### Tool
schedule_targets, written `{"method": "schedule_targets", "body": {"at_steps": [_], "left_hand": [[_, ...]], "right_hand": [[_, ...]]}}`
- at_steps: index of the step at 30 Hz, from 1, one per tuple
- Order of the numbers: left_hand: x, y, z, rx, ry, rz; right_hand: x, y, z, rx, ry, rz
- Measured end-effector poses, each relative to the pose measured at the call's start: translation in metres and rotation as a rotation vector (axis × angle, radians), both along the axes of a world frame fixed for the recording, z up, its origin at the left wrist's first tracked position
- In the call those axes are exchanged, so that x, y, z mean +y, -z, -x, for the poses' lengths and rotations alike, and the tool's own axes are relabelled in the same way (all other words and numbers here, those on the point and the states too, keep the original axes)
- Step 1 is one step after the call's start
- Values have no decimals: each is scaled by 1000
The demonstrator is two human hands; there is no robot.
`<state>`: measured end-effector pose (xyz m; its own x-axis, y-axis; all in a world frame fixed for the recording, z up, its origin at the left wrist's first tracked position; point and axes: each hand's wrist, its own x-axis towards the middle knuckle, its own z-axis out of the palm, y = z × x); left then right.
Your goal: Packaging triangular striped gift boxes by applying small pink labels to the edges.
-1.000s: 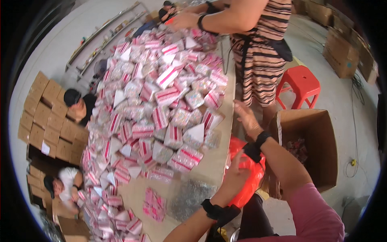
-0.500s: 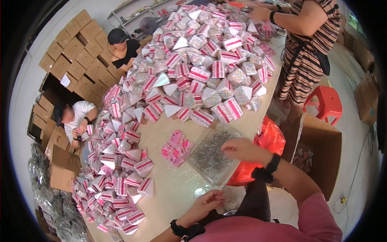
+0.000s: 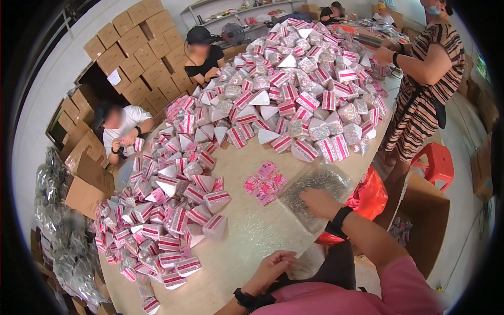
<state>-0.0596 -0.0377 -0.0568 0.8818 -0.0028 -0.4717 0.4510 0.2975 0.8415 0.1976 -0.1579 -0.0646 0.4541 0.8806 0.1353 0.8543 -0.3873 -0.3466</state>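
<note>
My right hand reaches over the clear, square-cornered tray, its fingertips down at a heap of thin silver pieces too small to name. Its fingers are mostly hidden. Close to the table's near edge, my left hand has its fingers curled in together; whatever they may hold does not show. Just left of the tray lies a small pile of pink printed cards. Beyond and to the left spreads a big heap of wedge-shaped packs in clear wrap with pink-and-white bands.
Red plastic bag hangs at the table's right side, beside an open carton and a red stool. Co-workers sit along the left, and one stands far right in a striped dress. Cartons are stacked behind.
The view has shifted, so the table appears lower and farther right. My right hand has lowered from above the tray onto the silver pieces. My left hand stays near the edge, fingers more curled.
</note>
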Motion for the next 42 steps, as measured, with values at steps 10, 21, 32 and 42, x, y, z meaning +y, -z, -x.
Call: {"method": "schedule_targets", "body": {"at_steps": [10, 21, 32, 42], "left_hand": [[4, 21, 17, 79, -175, -40], [9, -10, -4, -61, -35, -353], [142, -77, -70, -284, -119, -763], [210, -31, -169, -133, -177, -762]], "right_hand": [[-12, -5, -18, 216, 147, -274], [-17, -8, -22, 180, 100, -297], [-39, -50, 50, 1025, 223, -489], [-28, -16, 63, 1372, 139, -250]]}}
